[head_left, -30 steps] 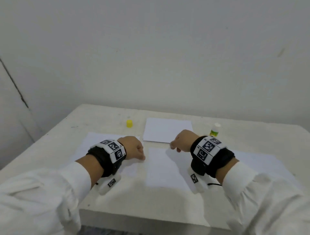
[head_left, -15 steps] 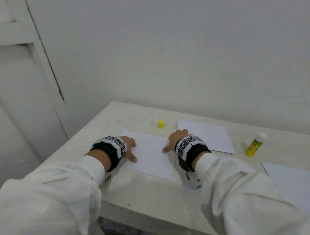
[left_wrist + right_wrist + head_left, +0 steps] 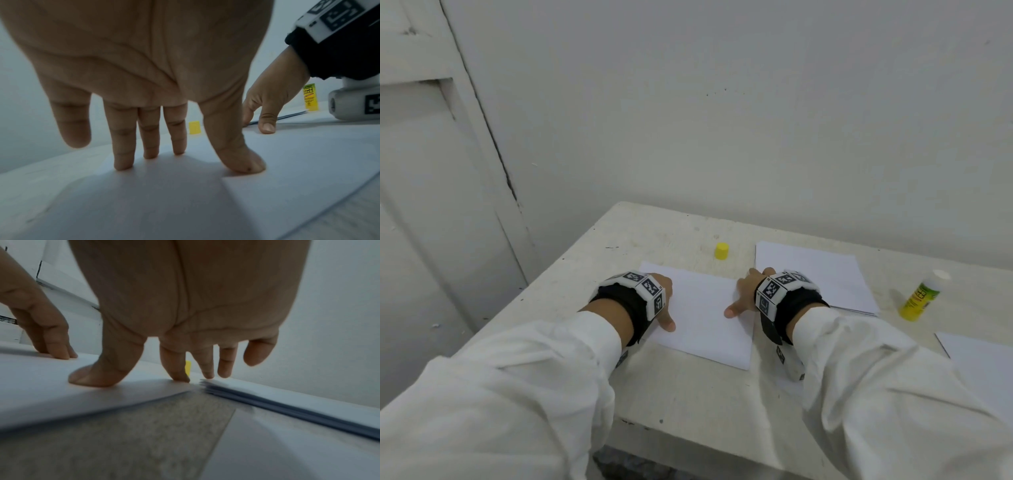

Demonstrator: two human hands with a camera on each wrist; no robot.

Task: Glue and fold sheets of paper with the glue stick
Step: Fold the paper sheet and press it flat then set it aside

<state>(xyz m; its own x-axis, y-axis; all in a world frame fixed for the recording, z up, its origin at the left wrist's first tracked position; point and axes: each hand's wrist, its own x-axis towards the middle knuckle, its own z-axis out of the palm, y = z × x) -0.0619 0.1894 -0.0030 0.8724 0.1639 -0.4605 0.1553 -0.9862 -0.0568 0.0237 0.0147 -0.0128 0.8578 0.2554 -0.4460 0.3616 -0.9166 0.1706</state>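
Left hand (image 3: 664,301) and right hand (image 3: 746,294), fingers spread, press sheet (image 3: 705,318) flat on table (image 3: 688,394); glue stick (image 3: 919,298) upright at right.

Right hand (image 3: 185,305) fingers (image 3: 174,368) straight, thumb on folded sheet (image 3: 61,395).

Both arms wear loose, creased white sleeves (image 3: 527,387) ending just behind the wrists. A wide black band (image 3: 625,305) wraps the wrist behind the left hand (image 3: 662,291), topped by a white block (image 3: 645,289) printed with square black-and-white coded markers. Behind the right hand (image 3: 746,291) sits a matching black band (image 3: 796,308) and marker block (image 3: 779,289). Beneath that wrist hangs a rounded white camera housing (image 3: 353,104) bearing another black marker.
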